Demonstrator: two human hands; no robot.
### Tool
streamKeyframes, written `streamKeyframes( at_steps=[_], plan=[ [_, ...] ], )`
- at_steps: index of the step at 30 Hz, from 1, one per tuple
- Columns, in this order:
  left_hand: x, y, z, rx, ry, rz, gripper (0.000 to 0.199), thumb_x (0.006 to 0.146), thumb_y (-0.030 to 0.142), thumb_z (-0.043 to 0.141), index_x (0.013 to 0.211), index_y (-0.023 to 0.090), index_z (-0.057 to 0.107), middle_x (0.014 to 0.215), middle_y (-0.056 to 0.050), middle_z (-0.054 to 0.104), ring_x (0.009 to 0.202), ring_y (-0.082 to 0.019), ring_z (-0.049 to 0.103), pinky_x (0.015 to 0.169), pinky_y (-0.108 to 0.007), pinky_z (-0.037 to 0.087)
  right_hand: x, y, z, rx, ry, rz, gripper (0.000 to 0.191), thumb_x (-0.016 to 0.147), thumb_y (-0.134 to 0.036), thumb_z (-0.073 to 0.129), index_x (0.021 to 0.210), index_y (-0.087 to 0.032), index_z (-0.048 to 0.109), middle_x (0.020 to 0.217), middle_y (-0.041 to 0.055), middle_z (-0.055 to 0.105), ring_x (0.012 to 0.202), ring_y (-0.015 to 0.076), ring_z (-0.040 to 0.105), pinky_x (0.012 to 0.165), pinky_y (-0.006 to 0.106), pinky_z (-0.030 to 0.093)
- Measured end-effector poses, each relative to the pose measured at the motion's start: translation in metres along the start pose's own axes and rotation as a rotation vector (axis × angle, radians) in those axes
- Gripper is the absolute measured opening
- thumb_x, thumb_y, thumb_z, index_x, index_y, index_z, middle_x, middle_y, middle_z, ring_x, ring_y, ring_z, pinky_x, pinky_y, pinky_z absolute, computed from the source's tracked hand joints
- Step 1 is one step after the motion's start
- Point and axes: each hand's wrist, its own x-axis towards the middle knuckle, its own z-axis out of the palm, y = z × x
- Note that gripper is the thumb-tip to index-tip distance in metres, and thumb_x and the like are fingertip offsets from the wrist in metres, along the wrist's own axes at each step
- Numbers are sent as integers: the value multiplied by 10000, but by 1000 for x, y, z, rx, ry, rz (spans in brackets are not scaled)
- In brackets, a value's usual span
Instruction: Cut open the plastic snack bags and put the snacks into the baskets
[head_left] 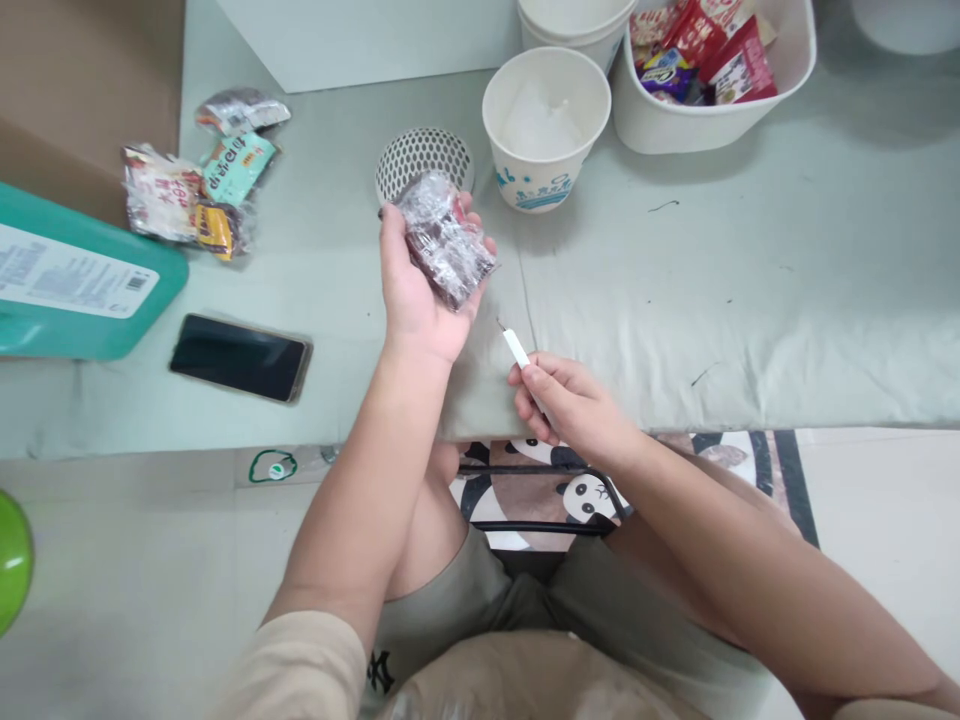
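Two bare hands work above a cloth-covered worktop (787, 270). The left hand (424, 315), palm up, has its grip curled around a dark package (448, 245) in clear, crinkled wrapping, held above the near part of the worktop, left of centre. The right hand (566, 400), at the near edge and to the right, has its grip pinched around a slim white tool (516, 348); the tool's thin tip points far and left, near the package but apart from it. Beyond the package is a round, perforated white piece (420, 155), partly hidden by it. To the right of that stands a paper cup (534, 185) with something whitish inside, and farther right a white bin (705, 130) of wrapped snacks (705, 55). On the left lie a phone (240, 358) and, farther away, several packets (161, 195).
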Motion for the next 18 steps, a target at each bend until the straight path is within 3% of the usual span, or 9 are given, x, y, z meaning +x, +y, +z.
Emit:
streamKeyframes(
  at_steps=[2, 4, 6, 10, 13, 15, 18],
  plan=[
    [-1, 2, -1, 20, 4, 12, 541, 1032, 606, 280, 1008, 214, 651, 1195, -81, 723, 1399, -242, 558, 941, -305, 585, 0, -4, -10, -262, 98, -180, 366, 983, -549, 546, 975, -201, 659, 762, 9, 611, 555, 115, 543, 483, 259, 435],
    [-1, 2, -1, 70, -22, 33, 531, 1019, 610, 284, 1040, 234, 658, 1153, -78, 744, 1375, -255, 583, 941, -330, 588, 1, -8, -25, -598, 296, -415, 296, 970, -457, 581, 1031, -205, 726, 894, 65, 654, 761, 181, 635, 657, 325, 522],
    [-3, -1, -1, 141, -68, 44, 490, 1011, 591, 317, 1087, 257, 668, 1125, -70, 758, 1360, -260, 602, 931, -335, 589, 4, -9, -44, -872, 504, -537, 281, 956, -394, 590, 1104, -221, 755, 980, 97, 661, 868, 233, 648, 762, 388, 540],
    [-5, -11, 0, 277, -133, 15, 406, 997, 534, 401, 1137, 272, 679, 1098, -69, 768, 1290, -262, 657, 906, -339, 600, 11, -8, -83, -1169, 766, -444, 287, 938, -341, 591, 1160, -235, 740, 1018, 131, 660, 942, 305, 631, 872, 509, 514],
    [-8, -19, 0, 332, -197, -26, 347, 979, 490, 477, 1177, 281, 670, 1103, -67, 769, 1219, -265, 696, 908, -362, 604, 14, -8, -97, -1225, 983, -338, 286, 899, -354, 635, 1138, -221, 716, 1074, 158, 655, 1068, 376, 595, 973, 646, 441],
    [-10, -26, 1, 351, -232, -47, 347, 973, 487, 515, 1206, 273, 657, 1129, -72, 760, 1215, -271, 700, 930, -376, 601, 14, -10, -95, -1190, 1021, -385, 297, 910, -381, 622, 1145, -213, 690, 1111, 168, 648, 1137, 393, 575, 1010, 676, 415],
    [-14, -36, 3, 346, -279, -47, 334, 978, 461, 555, 1226, 255, 639, 1178, -68, 736, 1275, -274, 673, 999, -383, 580, 13, -14, -77, -1068, 780, -586, 283, 947, -389, 581, 1162, -219, 648, 1124, 153, 663, 1136, 347, 610, 1029, 594, 466]
  ],
)
